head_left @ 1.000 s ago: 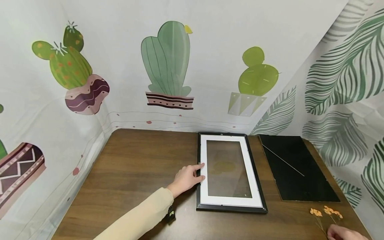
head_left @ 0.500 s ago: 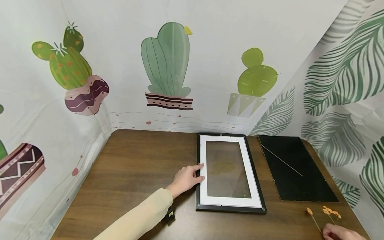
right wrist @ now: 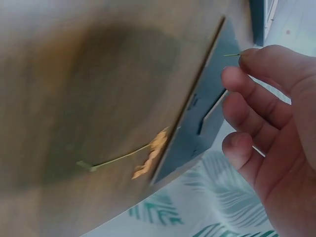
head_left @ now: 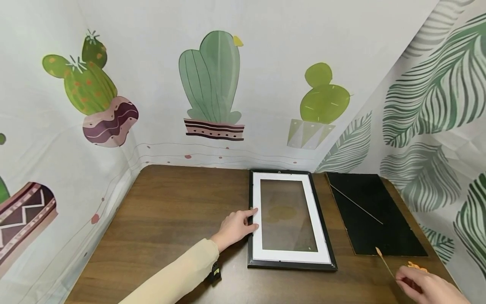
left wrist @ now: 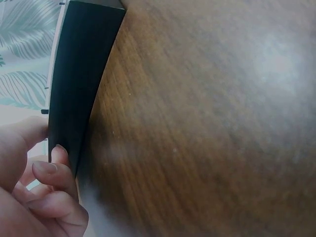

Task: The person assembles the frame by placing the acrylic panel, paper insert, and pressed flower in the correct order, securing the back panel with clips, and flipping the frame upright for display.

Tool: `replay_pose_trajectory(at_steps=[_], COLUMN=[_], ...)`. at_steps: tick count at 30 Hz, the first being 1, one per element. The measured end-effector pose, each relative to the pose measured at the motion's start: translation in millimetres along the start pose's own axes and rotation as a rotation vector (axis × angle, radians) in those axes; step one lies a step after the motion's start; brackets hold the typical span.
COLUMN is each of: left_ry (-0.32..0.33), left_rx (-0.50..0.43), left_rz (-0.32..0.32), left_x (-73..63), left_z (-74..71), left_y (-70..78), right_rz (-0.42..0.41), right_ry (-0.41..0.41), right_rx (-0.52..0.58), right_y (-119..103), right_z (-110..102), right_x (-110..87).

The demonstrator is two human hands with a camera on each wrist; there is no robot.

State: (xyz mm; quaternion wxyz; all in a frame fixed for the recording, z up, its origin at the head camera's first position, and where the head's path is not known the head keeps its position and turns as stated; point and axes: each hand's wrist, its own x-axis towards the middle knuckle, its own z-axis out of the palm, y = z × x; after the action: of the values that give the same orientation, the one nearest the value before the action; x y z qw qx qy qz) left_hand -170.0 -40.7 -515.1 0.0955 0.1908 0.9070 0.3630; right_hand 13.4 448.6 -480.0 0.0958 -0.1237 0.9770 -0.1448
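Note:
A picture frame (head_left: 292,265) with a black border and white mat (head_left: 284,255) lies on the wooden table. My left hand (head_left: 233,227) holds its left side, thumb and index finger reaching over onto the mat. In the left wrist view, curled fingers (left wrist: 54,175) press against the frame's black outer side (left wrist: 81,59). At the lower right, my right hand (head_left: 429,285) pinches the thin stem of a dried orange flower (head_left: 379,252) between thumb and index finger. Another dried orange flower (right wrist: 157,143) lies on the table below that hand, partly hidden by it in the head view.
A black backing board (head_left: 373,223) lies right of the frame, with a thin straight rod (head_left: 357,204) across it. Cactus and leaf printed cloth (head_left: 265,84) hangs behind and beside the brown table (head_left: 182,202).
My right hand has moved left and slightly up with one flower, which has come away from the other flower. My left hand and the frame have stayed put.

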Motion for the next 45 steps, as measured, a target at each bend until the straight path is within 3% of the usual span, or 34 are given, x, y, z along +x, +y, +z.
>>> replay_pose_trajectory(at_steps=[4,10,17,19,31,37,45], left_ry=[0.003,0.006,-0.006,-0.006,0.002,-0.001,0.004], left_rx=[-0.005,-0.012,-0.014,-0.012,0.027,0.022,0.018], left_rz=[0.001,0.005,0.000,0.001,0.007,0.023,0.021], left_x=[-0.3,-0.8,-0.2,-0.2,1.1,0.6,0.0], left_z=[-0.1,0.5,1.4,1.7,1.6,1.9,1.2], left_y=[0.2,-0.6,-1.1,-1.2,-1.8,-2.4,-1.5], right_rz=[-0.036,-0.072,-0.259,-0.291,-0.286,-0.302,-0.251], right_ry=[0.059,0.100,0.323,0.345,0.263,0.261,0.183], right_rx=[-0.051,-0.030,-0.073,-0.084,-0.075,-0.042,-0.016], right_y=[-9.7,-24.4,-36.5,-38.4,-53.7,-58.9,-69.5], right_z=[-4.7,-11.4,-11.8,-12.5,-21.6,-18.1,-15.0], right_x=[11.3,28.3,55.4,64.1,109.3,131.5,156.8])
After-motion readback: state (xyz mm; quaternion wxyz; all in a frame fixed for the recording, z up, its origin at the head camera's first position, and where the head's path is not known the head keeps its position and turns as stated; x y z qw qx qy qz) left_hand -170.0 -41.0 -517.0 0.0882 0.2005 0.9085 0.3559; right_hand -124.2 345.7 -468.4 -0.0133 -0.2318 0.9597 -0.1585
